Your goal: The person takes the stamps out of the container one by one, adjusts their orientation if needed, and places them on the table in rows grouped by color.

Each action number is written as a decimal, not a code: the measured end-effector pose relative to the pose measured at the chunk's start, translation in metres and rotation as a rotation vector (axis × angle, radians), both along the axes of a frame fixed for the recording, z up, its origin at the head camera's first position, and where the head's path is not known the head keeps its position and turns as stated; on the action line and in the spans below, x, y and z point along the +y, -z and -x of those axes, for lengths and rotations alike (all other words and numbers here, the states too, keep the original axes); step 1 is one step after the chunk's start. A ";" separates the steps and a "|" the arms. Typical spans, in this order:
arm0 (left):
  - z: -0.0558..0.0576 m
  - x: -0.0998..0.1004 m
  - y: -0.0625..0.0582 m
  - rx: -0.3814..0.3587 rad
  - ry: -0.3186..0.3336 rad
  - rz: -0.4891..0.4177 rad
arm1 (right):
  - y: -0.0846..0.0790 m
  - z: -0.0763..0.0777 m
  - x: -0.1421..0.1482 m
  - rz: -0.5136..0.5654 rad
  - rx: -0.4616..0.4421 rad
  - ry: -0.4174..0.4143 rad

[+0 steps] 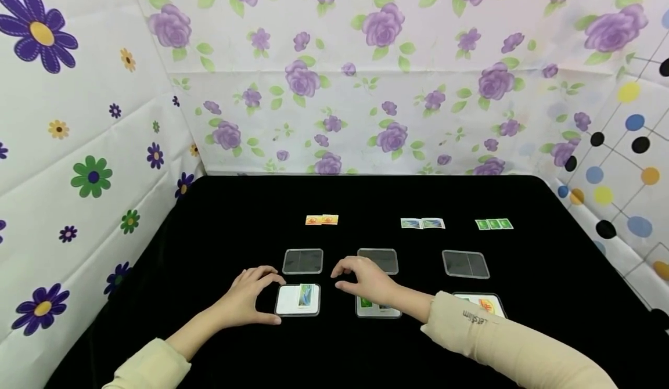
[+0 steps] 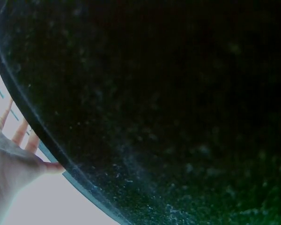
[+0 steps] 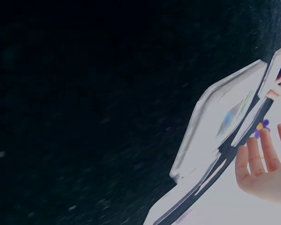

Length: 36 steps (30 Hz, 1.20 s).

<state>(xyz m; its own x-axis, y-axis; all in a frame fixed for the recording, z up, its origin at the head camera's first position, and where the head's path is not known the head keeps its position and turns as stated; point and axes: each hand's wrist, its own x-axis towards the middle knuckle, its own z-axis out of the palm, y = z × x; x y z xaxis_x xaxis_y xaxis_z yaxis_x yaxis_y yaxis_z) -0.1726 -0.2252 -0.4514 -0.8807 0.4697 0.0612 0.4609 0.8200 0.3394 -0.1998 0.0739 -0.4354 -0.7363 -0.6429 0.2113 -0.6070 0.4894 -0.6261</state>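
My left hand (image 1: 245, 299) holds the left clear plastic case (image 1: 284, 301) at its left side, index fingertip at the far corner and thumb tip at the near one. In that case lies a white card with one blue-green stamp (image 1: 306, 295) on its right part, reaching the far rim. My right hand (image 1: 366, 278) hovers between the left and middle cases, fingers loosely bent, nothing visible in them. Its forearm partly hides the middle case (image 1: 378, 313) and its green stamp (image 1: 366, 302). In the right wrist view, the right hand's fingers (image 3: 265, 154) are spread.
Three clear lids (image 1: 303, 261) lie in a row beyond the cases. Farther back are orange stamps (image 1: 321, 220), blue stamps (image 1: 423, 223) and green stamps (image 1: 494, 224). A right case (image 1: 499, 305) with an orange stamp is partly behind the right sleeve. Black cloth (image 1: 251, 203) covers the table; flowered sheets surround it.
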 end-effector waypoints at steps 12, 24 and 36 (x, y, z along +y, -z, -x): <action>0.002 -0.001 0.003 0.001 0.000 0.002 | -0.001 -0.005 -0.029 -0.040 -0.054 0.043; 0.003 0.000 0.003 -0.007 0.011 -0.001 | 0.006 -0.004 -0.043 -0.019 -0.128 0.080; 0.003 -0.002 0.004 -0.010 0.007 0.004 | 0.010 -0.001 -0.053 0.091 -0.166 0.139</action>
